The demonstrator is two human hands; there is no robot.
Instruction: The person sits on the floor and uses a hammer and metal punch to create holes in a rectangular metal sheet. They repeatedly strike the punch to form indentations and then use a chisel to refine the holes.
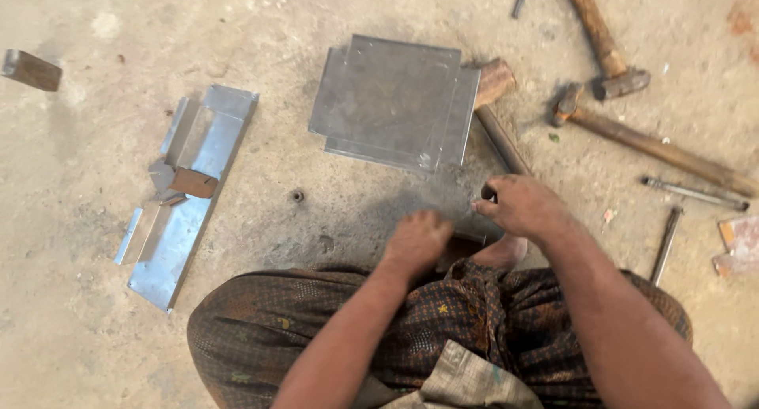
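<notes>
Bare concrete floor [332, 211] carries stacked metal sheets [391, 100], a folded strip [186, 199] and hammers [609, 61].

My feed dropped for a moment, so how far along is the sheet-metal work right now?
Looks done: a folded metal strip lies on the left with a small block on it. In hand: the left hand and right hand grip a small metal piece by the foot, mostly hidden. Seemingly left: the stack of flat sheets. Both hammers lie unused.

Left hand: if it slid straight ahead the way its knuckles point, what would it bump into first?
Probably the stack of metal sheets: the left hand points up the floor toward its near edge, with only bare concrete between, though depth is unclear.
</notes>
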